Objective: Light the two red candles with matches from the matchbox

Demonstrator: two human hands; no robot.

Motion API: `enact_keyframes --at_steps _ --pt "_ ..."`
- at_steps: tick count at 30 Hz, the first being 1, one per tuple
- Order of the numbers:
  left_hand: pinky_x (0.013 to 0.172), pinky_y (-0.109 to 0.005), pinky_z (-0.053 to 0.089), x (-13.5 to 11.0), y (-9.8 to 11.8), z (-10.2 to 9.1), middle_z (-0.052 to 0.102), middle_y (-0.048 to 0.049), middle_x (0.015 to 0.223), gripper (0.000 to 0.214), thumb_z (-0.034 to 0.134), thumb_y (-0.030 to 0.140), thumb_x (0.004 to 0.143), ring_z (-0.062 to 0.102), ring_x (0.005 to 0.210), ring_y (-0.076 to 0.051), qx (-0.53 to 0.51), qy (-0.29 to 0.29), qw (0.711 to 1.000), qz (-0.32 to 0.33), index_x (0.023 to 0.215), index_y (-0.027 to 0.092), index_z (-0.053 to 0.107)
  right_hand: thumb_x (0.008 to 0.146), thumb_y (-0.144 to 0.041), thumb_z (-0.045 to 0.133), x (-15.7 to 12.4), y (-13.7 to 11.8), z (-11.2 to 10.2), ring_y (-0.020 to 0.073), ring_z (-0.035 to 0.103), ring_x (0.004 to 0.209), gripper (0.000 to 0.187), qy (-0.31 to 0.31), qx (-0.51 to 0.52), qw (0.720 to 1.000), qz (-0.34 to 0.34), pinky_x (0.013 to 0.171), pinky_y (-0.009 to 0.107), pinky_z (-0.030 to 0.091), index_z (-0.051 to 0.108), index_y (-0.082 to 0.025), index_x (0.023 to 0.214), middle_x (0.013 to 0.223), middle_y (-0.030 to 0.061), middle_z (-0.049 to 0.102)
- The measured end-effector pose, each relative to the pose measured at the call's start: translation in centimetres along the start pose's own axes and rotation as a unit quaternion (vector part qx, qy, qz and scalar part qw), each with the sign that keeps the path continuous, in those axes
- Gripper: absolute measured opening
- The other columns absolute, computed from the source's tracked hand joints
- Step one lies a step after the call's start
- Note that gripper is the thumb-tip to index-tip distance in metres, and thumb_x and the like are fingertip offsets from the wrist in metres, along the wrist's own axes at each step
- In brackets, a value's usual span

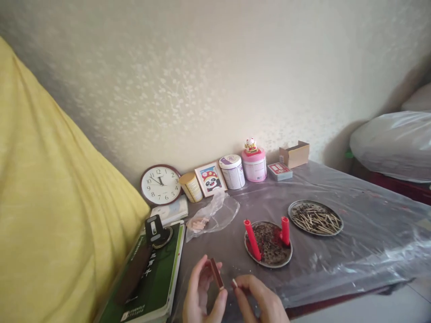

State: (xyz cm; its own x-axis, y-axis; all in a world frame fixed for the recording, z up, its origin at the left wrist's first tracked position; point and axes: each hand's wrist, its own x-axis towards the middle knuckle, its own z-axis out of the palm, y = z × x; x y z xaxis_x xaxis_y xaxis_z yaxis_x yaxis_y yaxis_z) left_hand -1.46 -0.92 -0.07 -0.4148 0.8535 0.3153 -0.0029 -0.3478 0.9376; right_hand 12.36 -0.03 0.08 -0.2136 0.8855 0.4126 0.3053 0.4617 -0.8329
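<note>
My left hand (204, 294) grips a small matchbox (216, 274) on edge, its brown striking side showing. A match (235, 282) is pinched between the thumb and forefinger of my right hand (257, 299), just right of the matchbox and apart from it. Only a short pale piece of the match shows. Beyond my hands lies a round metal plate (269, 264) with dark residue on it. Two red candles stand there, with no flame visible: a taller, leaning left candle (252, 240) and a shorter right candle (285, 231).
Another metal plate (291, 218) at right holds many matchsticks (314, 218). A plastic bag (213, 211) lies behind my left hand. At left is a green book (151, 273) with a black stand (156, 231). A clock (160, 184), tins (232, 172) and a framed picture (210, 178) line the wall.
</note>
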Motion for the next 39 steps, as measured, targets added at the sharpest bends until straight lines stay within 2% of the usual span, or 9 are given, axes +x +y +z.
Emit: enact_keyframes --at_steps 2,5,9,13,18,24,34,39 --pt "0.095 -0.040 0.046 -0.3 -0.3 -0.1 0.065 -0.0155 0.116 0.058 0.072 0.035 0.072 0.059 0.111 -0.031 0.021 -0.014 1.000 0.016 0.125 0.020 0.051 0.093 -0.030 0.048 0.4 -0.2 -0.4 0.0134 0.064 0.074 0.016 0.044 0.031 0.999 -0.010 0.070 0.019 0.051 0.060 -0.020 0.090 0.083 0.0033 0.066" --pt "0.101 -0.043 0.041 -0.3 -0.5 -0.3 0.062 -0.0168 0.121 0.059 0.072 0.034 0.071 0.055 0.116 -0.032 0.028 -0.015 0.999 0.019 0.125 0.020 0.052 0.092 -0.031 0.050 0.9 -0.5 -1.2 0.0144 0.065 0.082 0.017 0.063 0.033 0.997 -0.020 0.075 0.018 0.051 0.061 -0.019 0.087 0.092 0.0066 0.067" --pt "0.096 -0.040 0.045 0.1 -0.4 -0.2 0.064 -0.0147 0.116 0.057 0.074 0.036 0.070 0.059 0.111 -0.031 0.009 -0.017 1.000 -0.003 0.121 0.021 0.056 0.092 -0.032 0.051 1.4 -0.9 -1.9 0.0149 0.066 0.090 0.019 0.049 0.038 0.998 -0.021 0.080 0.017 0.051 0.062 -0.019 0.084 0.099 0.0076 0.067" --pt "0.088 -0.038 0.049 0.2 0.0 0.2 0.068 -0.0120 0.106 0.058 0.076 0.037 0.068 0.063 0.101 -0.029 -0.054 -0.063 0.995 -0.046 0.121 0.022 0.057 0.094 -0.033 0.047 1.7 -1.4 -2.3 0.0145 0.065 0.090 0.022 0.008 0.101 0.995 -0.007 0.081 0.018 0.050 0.061 -0.019 0.087 0.105 0.0081 0.066" --pt "0.086 -0.039 0.049 0.1 -0.1 0.3 0.068 -0.0134 0.105 0.061 0.078 0.040 0.065 0.063 0.099 -0.029 -0.094 -0.125 0.985 -0.067 0.120 0.021 0.060 0.095 -0.037 0.044 2.0 -1.8 -2.4 0.0158 0.064 0.082 0.026 -0.056 0.181 0.982 0.015 0.078 0.022 0.050 0.059 -0.016 0.089 0.088 0.0068 0.067" --pt "0.089 -0.042 0.048 0.5 -0.8 0.0 0.072 -0.0150 0.105 0.051 0.082 0.044 0.060 0.064 0.100 -0.030 -0.124 -0.128 0.975 -0.136 0.103 0.020 0.070 0.095 -0.038 0.046 2.2 -1.6 -2.1 0.0139 0.059 0.077 0.026 -0.044 0.236 0.970 0.033 0.074 0.021 0.048 0.057 -0.016 0.086 0.083 0.0048 0.064" --pt "0.088 -0.042 0.047 0.9 -0.2 0.3 0.073 -0.0150 0.102 0.051 0.081 0.047 0.059 0.065 0.097 -0.030 -0.148 -0.168 0.962 -0.159 0.099 0.018 0.070 0.094 -0.042 0.048 2.4 -1.5 -2.1 0.0143 0.057 0.076 0.028 -0.046 0.271 0.960 0.055 0.073 0.022 0.048 0.058 -0.016 0.087 0.082 0.0046 0.062" --pt "0.087 -0.039 0.048 0.8 -0.1 0.5 0.073 -0.0131 0.102 0.049 0.084 0.044 0.057 0.065 0.098 -0.029 -0.163 -0.156 0.960 -0.163 0.098 0.020 0.070 0.093 -0.044 0.049 2.5 -1.8 -2.3 0.0149 0.057 0.078 0.030 -0.050 0.279 0.957 0.070 0.074 0.023 0.047 0.058 -0.016 0.087 0.082 0.0049 0.062"
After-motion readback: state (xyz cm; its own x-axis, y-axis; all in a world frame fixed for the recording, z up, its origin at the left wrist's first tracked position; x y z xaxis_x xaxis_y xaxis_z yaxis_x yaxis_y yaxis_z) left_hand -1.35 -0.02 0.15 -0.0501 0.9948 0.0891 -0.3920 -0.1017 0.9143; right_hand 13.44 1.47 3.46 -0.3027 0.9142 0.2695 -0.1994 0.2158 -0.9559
